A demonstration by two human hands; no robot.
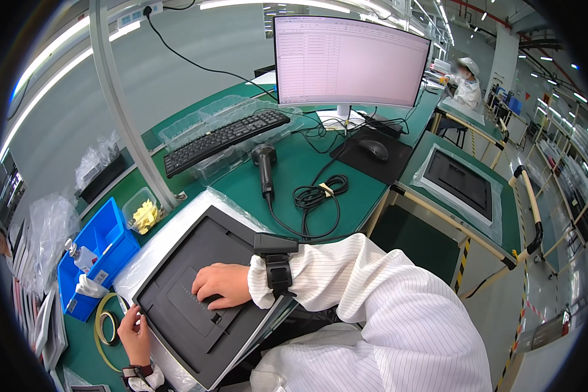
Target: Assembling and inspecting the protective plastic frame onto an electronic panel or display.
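Note:
In front of me, a black rectangular panel (183, 282) with a raised rim and a pale outer edge lies tilted on a clear plastic wrap (223, 201). My right hand (223, 285) rests on the middle of the panel, its fingers apart and slightly bent. A dark gap shows between its thumb and fingers. At the panel's left corner, my left hand (136, 336) is closed on the edge with thumb and fingertips. Beside that hand lie rolls of yellowish tape (102, 326).
A blue bin (101, 238) with a bottle stands left, near a tub of yellow pieces (144, 214). Beyond are a scanner (264, 171), cable (320, 196), keyboard (225, 140), mouse (374, 150) and monitor (349, 62). Another panel (457, 183) lies right; a person (467, 88) sits farther off.

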